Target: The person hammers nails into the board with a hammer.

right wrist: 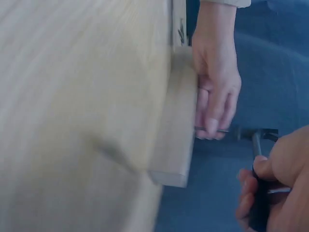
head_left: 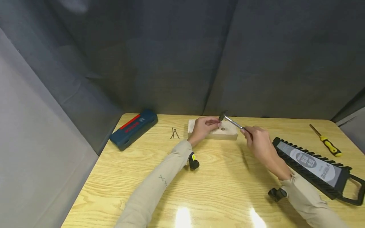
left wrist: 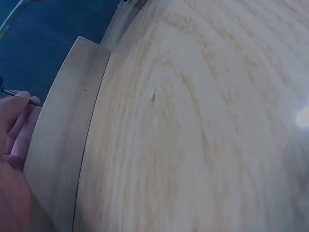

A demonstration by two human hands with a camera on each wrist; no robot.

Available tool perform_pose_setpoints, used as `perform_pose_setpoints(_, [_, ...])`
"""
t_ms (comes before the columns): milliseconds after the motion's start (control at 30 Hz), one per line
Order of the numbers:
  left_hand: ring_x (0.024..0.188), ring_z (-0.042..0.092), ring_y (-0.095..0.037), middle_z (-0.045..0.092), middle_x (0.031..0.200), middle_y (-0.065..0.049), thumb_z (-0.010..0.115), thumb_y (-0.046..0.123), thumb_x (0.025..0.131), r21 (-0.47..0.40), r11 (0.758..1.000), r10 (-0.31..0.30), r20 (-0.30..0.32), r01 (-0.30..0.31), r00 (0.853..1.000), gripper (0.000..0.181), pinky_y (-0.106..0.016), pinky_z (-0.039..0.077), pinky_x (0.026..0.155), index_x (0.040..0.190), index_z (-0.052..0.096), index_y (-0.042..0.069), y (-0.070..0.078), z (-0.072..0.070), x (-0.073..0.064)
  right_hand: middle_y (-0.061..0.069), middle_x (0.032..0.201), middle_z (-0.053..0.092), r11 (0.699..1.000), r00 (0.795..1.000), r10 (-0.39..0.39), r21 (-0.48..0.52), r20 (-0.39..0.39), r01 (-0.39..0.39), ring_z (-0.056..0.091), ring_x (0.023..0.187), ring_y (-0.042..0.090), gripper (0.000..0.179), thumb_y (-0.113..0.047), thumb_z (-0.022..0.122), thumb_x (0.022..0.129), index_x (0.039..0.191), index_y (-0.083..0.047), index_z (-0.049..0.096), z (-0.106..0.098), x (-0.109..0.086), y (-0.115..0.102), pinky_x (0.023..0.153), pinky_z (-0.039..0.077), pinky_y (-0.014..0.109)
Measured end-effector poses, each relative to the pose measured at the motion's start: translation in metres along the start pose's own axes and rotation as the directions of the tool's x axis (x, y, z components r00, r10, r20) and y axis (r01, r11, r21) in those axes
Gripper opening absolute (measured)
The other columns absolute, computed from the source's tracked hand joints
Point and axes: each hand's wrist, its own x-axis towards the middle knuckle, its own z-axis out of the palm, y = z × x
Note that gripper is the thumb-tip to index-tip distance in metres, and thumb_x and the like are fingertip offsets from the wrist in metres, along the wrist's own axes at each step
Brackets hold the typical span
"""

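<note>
Near the table's back edge lies a pale wooden block (head_left: 218, 136) with a dark knot on top. The left hand (head_left: 201, 129) rests over it, pinching a nail (left wrist: 35, 102) between thumb and fingers. In the right wrist view the nail stands with its point end at the block's upper face. The right hand (head_left: 259, 142) grips a hammer (head_left: 233, 121) by its dark handle. The hammer's head is close to the nail's top; whether they touch I cannot tell. In the right wrist view the same right hand (right wrist: 282, 181) holds the hammer from below.
Left of the block lie loose nails (head_left: 172, 133) and a dark blue Bosch case (head_left: 133, 129). A black wrench rack (head_left: 313, 163) with a handle lies at the right, beyond it a yellow-and-black screwdriver (head_left: 329, 145). A dark curtain (head_left: 171, 63) hangs behind the table.
</note>
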Motion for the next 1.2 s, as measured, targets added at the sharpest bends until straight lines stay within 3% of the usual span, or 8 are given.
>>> perform_pose_setpoints(233, [0.095, 0.076, -0.012, 0.08, 0.112, -0.006, 0.078, 0.009, 0.096, 0.015, 1.0, -0.007, -0.012, 0.007, 1.0, 0.017, -0.026, 0.063, 0.08, 0.113, 0.079, 0.005, 0.004, -0.004, -0.001, 0.023, 0.082, 0.067, 0.997, 0.992, 0.063, 0.053, -0.109, -0.058, 0.048, 0.057, 0.016, 0.018, -0.003, 0.064, 0.104, 0.102, 0.013, 0.072, -0.018, 0.017, -0.002, 0.046, 0.032, 0.018])
perform_pose_setpoints(533, [0.092, 0.076, -0.012, 0.08, 0.11, -0.007, 0.08, 0.01, 0.094, 0.032, 0.999, 0.0, -0.006, 0.0, 1.0, 0.017, -0.023, 0.062, 0.077, 0.111, 0.08, 0.005, 0.003, -0.001, 0.0, 0.02, 0.084, 0.068, 0.991, 0.987, 0.124, 0.04, 0.101, -0.129, 0.053, 0.062, 0.018, 0.021, -0.006, 0.06, 0.106, 0.106, 0.012, 0.073, 0.0, 0.005, 0.009, 0.048, 0.038, 0.025])
perform_pose_setpoints(767, [0.09, 0.076, -0.01, 0.081, 0.107, -0.006, 0.081, 0.012, 0.094, 0.037, 0.999, -0.018, -0.01, 0.018, 1.0, 0.015, -0.022, 0.061, 0.074, 0.109, 0.081, 0.007, 0.001, 0.001, -0.002, 0.012, 0.077, 0.062, 0.99, 0.976, 0.13, 0.027, 0.175, -0.136, 0.046, 0.057, 0.016, 0.022, -0.008, 0.058, 0.108, 0.099, 0.007, 0.071, -0.002, 0.005, 0.005, 0.046, 0.034, 0.025])
perform_pose_setpoints(900, [0.093, 0.077, -0.012, 0.08, 0.11, -0.007, 0.08, 0.009, 0.094, -0.003, 1.0, -0.012, 0.003, 0.012, 1.0, 0.016, -0.024, 0.063, 0.079, 0.11, 0.08, 0.005, 0.001, 0.001, -0.004, 0.011, 0.073, 0.059, 0.994, 0.989, 0.091, 0.042, 0.119, -0.097, 0.042, 0.054, 0.013, 0.021, -0.006, 0.059, 0.107, 0.096, 0.008, 0.071, -0.013, 0.013, 0.0, 0.045, 0.032, 0.024])
perform_pose_setpoints(1000, [0.094, 0.077, -0.013, 0.08, 0.111, -0.008, 0.079, 0.008, 0.095, -0.027, 1.0, -0.004, 0.01, 0.004, 1.0, 0.017, -0.026, 0.063, 0.081, 0.111, 0.08, 0.003, 0.001, 0.001, -0.003, 0.014, 0.076, 0.061, 0.997, 0.999, 0.044, 0.057, -0.01, -0.044, 0.043, 0.055, 0.014, 0.017, -0.003, 0.062, 0.105, 0.099, 0.01, 0.072, -0.017, 0.02, -0.001, 0.047, 0.03, 0.02])
perform_pose_setpoints(1100, [0.094, 0.077, -0.013, 0.08, 0.11, -0.008, 0.079, 0.009, 0.095, -0.027, 1.0, -0.003, 0.007, 0.003, 1.0, 0.018, -0.025, 0.063, 0.081, 0.112, 0.08, 0.003, 0.0, 0.0, -0.003, 0.018, 0.081, 0.065, 0.998, 0.993, 0.008, 0.067, -0.114, -0.001, 0.048, 0.06, 0.017, 0.015, -0.001, 0.064, 0.103, 0.103, 0.012, 0.071, -0.014, 0.021, 0.002, 0.051, 0.033, 0.017])
perform_pose_setpoints(1133, [0.093, 0.077, -0.012, 0.08, 0.11, -0.008, 0.079, 0.009, 0.095, -0.025, 1.0, -0.005, 0.006, 0.005, 1.0, 0.018, -0.025, 0.063, 0.08, 0.112, 0.08, 0.003, 0.0, 0.0, -0.002, 0.019, 0.081, 0.065, 0.998, 0.994, -0.001, 0.067, -0.113, 0.009, 0.05, 0.061, 0.018, 0.014, 0.0, 0.064, 0.103, 0.102, 0.012, 0.07, -0.012, 0.019, 0.003, 0.052, 0.034, 0.016])
perform_pose_setpoints(1200, [0.092, 0.076, -0.011, 0.081, 0.108, -0.008, 0.08, 0.01, 0.094, -0.013, 1.0, -0.01, -0.003, 0.01, 1.0, 0.017, -0.025, 0.062, 0.078, 0.111, 0.08, 0.004, -0.001, -0.001, -0.002, 0.016, 0.077, 0.064, 0.997, 0.999, 0.007, 0.071, -0.032, -0.005, 0.049, 0.059, 0.015, 0.014, 0.0, 0.063, 0.103, 0.101, 0.012, 0.07, -0.006, 0.014, 0.005, 0.05, 0.035, 0.018])
